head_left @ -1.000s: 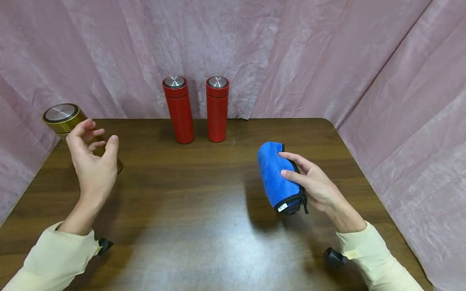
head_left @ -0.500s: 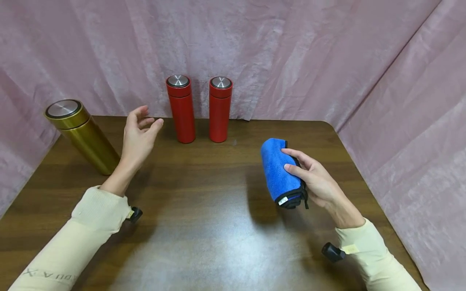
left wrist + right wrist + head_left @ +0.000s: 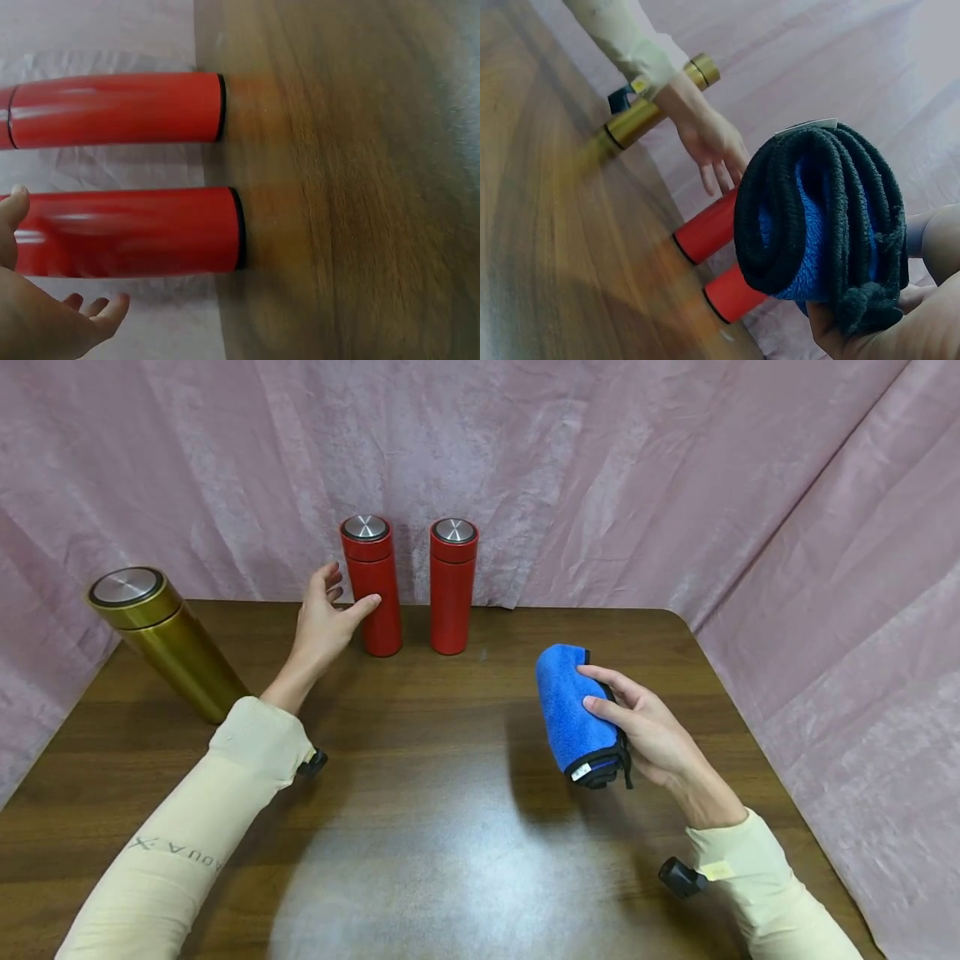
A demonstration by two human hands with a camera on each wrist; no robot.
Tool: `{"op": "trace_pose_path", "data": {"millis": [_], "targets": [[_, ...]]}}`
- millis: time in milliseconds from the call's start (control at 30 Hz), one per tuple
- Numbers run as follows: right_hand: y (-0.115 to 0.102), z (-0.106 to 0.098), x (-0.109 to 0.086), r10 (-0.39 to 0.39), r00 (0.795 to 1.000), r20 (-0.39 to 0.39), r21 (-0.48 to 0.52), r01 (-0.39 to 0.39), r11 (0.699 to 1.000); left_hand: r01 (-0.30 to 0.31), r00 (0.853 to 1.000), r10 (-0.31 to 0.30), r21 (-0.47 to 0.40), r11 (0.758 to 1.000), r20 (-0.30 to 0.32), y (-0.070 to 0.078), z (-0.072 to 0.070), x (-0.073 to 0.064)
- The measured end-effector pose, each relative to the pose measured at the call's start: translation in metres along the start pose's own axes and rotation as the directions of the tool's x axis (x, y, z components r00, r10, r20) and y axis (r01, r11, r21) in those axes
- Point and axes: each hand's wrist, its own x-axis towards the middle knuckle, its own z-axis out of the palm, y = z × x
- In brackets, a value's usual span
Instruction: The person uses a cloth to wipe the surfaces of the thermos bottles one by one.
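My left hand point(image 3: 324, 622) is at the left red thermos bottle point(image 3: 375, 589). Its thumb passes in front of the bottle while the other fingers point(image 3: 112, 315) stand apart from its left side; whether the thumb touches cannot be told. A second red thermos bottle point(image 3: 452, 589) stands upright just to the right. My right hand point(image 3: 656, 735) holds a rolled blue towel point(image 3: 573, 714) with black edging above the table, thumb and fingers around its right side. The right wrist view shows the towel's rolled end point(image 3: 825, 217).
A wider gold thermos bottle point(image 3: 176, 647) stands on the left of the brown wooden table point(image 3: 420, 760), behind my left forearm. Pink curtains point(image 3: 600, 485) hang along the back and right side. Both red bottles stand near the table's back edge.
My left hand has moved right, from in front of the gold bottle to the left red bottle. The right hand and towel have hardly moved.
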Motion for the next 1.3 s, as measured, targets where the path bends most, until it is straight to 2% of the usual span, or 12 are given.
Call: {"op": "trace_pose_path", "data": {"millis": [133, 400, 567, 800, 1000, 1300], "targets": [[0.001, 0.001, -0.001, 0.006, 1.000, 0.013, 0.015, -0.006, 1.000, 0.005, 1.000, -0.005, 0.002, 1.000, -0.001, -0.005, 0.008, 0.010], [0.002, 0.005, -0.003, 0.012, 1.000, 0.027, 0.014, -0.012, 1.000, -0.021, 0.999, 0.020, -0.026, 0.999, -0.029, -0.013, 0.018, 0.026], [0.003, 0.005, -0.005, 0.009, 0.999, 0.032, 0.022, -0.010, 1.000, -0.039, 0.999, 0.037, -0.072, 0.997, -0.030, -0.015, 0.021, 0.030], [0.004, 0.004, -0.006, 0.002, 1.000, 0.025, 0.020, -0.003, 1.000, -0.084, 0.996, 0.083, -0.032, 0.996, -0.044, -0.014, 0.025, 0.030], [0.004, 0.002, -0.007, 0.002, 1.000, 0.024, 0.020, -0.002, 1.000, -0.100, 0.993, 0.098, -0.020, 0.995, -0.062, -0.014, 0.021, 0.026], [0.003, -0.003, -0.011, -0.005, 1.000, 0.016, 0.034, 0.005, 0.999, -0.133, 0.991, 0.133, -0.023, 0.991, -0.007, -0.002, 0.007, 0.003]]}}
